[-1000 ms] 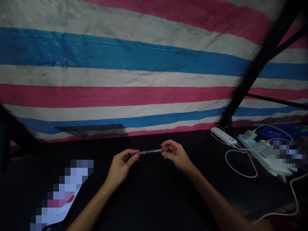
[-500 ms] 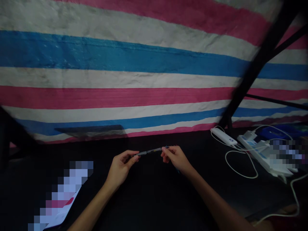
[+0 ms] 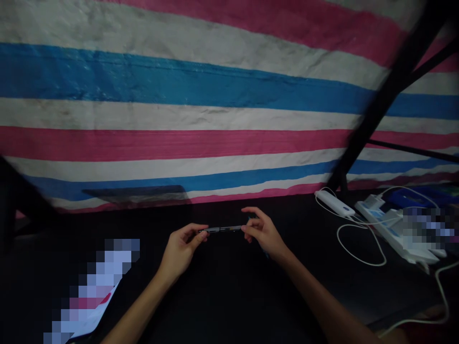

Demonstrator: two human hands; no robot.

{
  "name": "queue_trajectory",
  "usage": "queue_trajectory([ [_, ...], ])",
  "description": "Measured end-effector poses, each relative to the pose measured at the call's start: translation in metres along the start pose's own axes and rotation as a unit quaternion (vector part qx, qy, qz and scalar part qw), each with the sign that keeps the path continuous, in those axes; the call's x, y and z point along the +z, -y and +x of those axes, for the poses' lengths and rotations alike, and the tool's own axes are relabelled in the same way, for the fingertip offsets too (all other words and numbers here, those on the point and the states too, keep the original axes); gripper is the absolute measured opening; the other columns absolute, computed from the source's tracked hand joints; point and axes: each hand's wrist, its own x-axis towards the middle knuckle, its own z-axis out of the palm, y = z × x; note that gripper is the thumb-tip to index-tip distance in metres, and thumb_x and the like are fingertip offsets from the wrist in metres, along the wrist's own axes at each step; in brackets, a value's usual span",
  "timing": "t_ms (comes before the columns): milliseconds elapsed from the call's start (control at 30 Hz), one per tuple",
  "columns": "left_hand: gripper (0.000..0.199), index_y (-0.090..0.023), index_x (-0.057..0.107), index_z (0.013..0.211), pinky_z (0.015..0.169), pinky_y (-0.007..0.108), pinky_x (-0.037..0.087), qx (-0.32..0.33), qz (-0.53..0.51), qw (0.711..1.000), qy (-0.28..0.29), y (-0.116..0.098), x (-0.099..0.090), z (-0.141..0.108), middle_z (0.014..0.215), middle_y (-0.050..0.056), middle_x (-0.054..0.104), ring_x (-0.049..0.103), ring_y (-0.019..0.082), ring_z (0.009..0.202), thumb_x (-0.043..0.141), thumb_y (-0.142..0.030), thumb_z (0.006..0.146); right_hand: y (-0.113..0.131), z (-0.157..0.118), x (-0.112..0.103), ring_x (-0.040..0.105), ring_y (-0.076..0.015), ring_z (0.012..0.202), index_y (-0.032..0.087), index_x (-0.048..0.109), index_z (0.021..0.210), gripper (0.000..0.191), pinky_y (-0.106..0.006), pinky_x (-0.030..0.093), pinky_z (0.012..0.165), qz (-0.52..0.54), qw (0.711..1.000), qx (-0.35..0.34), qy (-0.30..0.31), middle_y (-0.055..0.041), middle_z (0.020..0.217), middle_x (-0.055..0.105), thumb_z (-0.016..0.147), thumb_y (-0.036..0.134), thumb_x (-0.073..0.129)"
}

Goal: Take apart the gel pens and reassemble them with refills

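Observation:
A slim grey and dark pen (image 3: 224, 229) is held nearly level between both hands above the black table. My left hand (image 3: 184, 242) pinches its left end between thumb and fingers. At the right end, my right hand (image 3: 263, 231) grips the pen with thumb and a finger, while its index finger stretches out above. Something thin and blue shows partly behind my right hand; what it is cannot be made out.
The black table (image 3: 215, 296) meets a striped sheet (image 3: 179, 143). A blurred-out white item (image 3: 96, 310) lies at left. On the right are a white power bank (image 3: 335, 203), a power strip (image 3: 398, 234), looped cables, a blue object (image 3: 409, 197) and a slanted black frame (image 3: 376, 110).
My right index finger has lifted and straightened away from the pen. The pen's right end has dropped a little, so it lies more level. My left hand has hardly moved.

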Motion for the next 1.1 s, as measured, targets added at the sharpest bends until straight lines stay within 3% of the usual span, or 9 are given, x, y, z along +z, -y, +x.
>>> queue_trajectory([
  [167, 0.020, -0.018, 0.068, 0.091, 0.069, 0.026, 0.046, 0.024, 0.047, 0.999, -0.010, 0.001, 0.001, -0.002, 0.082, 0.003, 0.069, 0.062, 0.017, 0.077, 0.066, -0.029, 0.074, -0.001, 0.000, -0.002, 0.040, -0.0083, 0.036, 0.016, 0.061, 0.086, 0.013, -0.020, 0.031, 0.039, 0.115, 0.984, 0.114, 0.079, 0.0051, 0.042, 0.049, 0.074, 0.022, 0.059],
  [233, 0.020, -0.019, 0.068, 0.090, 0.070, 0.027, 0.046, 0.029, 0.058, 0.998, -0.013, -0.001, 0.002, -0.003, 0.084, 0.003, 0.069, 0.062, 0.018, 0.079, 0.066, -0.030, 0.074, -0.001, 0.001, -0.003, 0.034, -0.0068, 0.034, 0.015, 0.060, 0.081, 0.010, -0.020, 0.027, 0.038, 0.174, 0.971, 0.141, 0.084, 0.0066, 0.039, 0.044, 0.075, 0.024, 0.060],
  [333, 0.022, -0.019, 0.068, 0.092, 0.071, 0.027, 0.046, 0.011, 0.040, 0.999, -0.006, -0.006, 0.003, -0.005, 0.084, 0.004, 0.069, 0.062, 0.019, 0.079, 0.066, -0.031, 0.073, 0.002, 0.001, -0.002, 0.043, -0.0069, 0.042, 0.015, 0.062, 0.084, 0.015, -0.020, 0.034, 0.043, 0.195, 0.973, 0.109, 0.049, 0.0046, 0.048, 0.050, 0.073, 0.024, 0.066],
  [433, 0.024, -0.018, 0.067, 0.093, 0.073, 0.027, 0.045, -0.023, -0.023, 0.999, 0.012, -0.011, 0.003, -0.005, 0.083, 0.004, 0.068, 0.061, 0.018, 0.079, 0.067, -0.031, 0.073, 0.006, 0.000, 0.001, 0.055, -0.0112, 0.057, 0.015, 0.064, 0.092, 0.024, -0.025, 0.044, 0.056, 0.121, 0.992, 0.039, 0.016, -0.0011, 0.064, 0.061, 0.070, 0.024, 0.070],
  [600, 0.026, -0.014, 0.066, 0.086, 0.061, 0.023, 0.042, -0.106, -0.184, 0.976, 0.055, -0.012, 0.003, -0.001, 0.067, 0.002, 0.059, 0.052, 0.011, 0.063, 0.058, -0.038, 0.081, 0.004, 0.001, 0.004, 0.057, -0.0120, 0.057, 0.017, 0.067, 0.086, 0.018, -0.028, 0.045, 0.058, 0.013, 0.999, -0.027, -0.029, -0.0017, 0.066, 0.063, 0.072, 0.027, 0.067],
  [733, 0.037, -0.011, 0.064, 0.072, 0.047, 0.021, 0.030, -0.180, -0.160, 0.963, 0.117, -0.008, 0.005, -0.002, 0.054, -0.001, 0.049, 0.041, 0.008, 0.049, 0.054, -0.046, 0.081, 0.002, 0.001, 0.003, 0.058, -0.0123, 0.059, 0.018, 0.067, 0.087, 0.017, -0.028, 0.046, 0.060, 0.009, 0.999, -0.044, -0.027, -0.0011, 0.066, 0.063, 0.072, 0.027, 0.067],
  [833, 0.044, -0.011, 0.060, 0.064, 0.045, 0.021, 0.024, -0.220, -0.138, 0.949, 0.178, -0.008, 0.004, -0.004, 0.046, -0.004, 0.040, 0.033, 0.007, 0.043, 0.050, -0.050, 0.082, 0.000, 0.002, 0.002, 0.059, -0.0122, 0.059, 0.018, 0.067, 0.087, 0.018, -0.027, 0.046, 0.060, 0.019, 0.999, -0.043, -0.019, -0.0013, 0.068, 0.063, 0.072, 0.027, 0.068],
  [933, 0.046, -0.013, 0.054, 0.057, 0.045, 0.022, 0.022, -0.225, -0.136, 0.943, 0.202, -0.008, 0.004, -0.005, 0.044, -0.007, 0.031, 0.026, 0.006, 0.043, 0.047, -0.051, 0.083, 0.000, 0.002, 0.002, 0.058, -0.0120, 0.059, 0.017, 0.067, 0.087, 0.019, -0.027, 0.046, 0.059, 0.022, 0.998, -0.044, -0.027, -0.0012, 0.067, 0.063, 0.071, 0.027, 0.069],
  [1100, 0.042, -0.017, 0.044, 0.054, 0.049, 0.023, 0.027, -0.187, -0.152, 0.953, 0.182, -0.005, 0.007, -0.005, 0.049, -0.008, 0.026, 0.024, 0.008, 0.046, 0.052, -0.049, 0.081, 0.002, 0.000, 0.005, 0.058, -0.0120, 0.057, 0.017, 0.067, 0.083, 0.016, -0.026, 0.046, 0.057, 0.011, 0.999, -0.032, -0.034, -0.0012, 0.065, 0.063, 0.071, 0.027, 0.068],
])
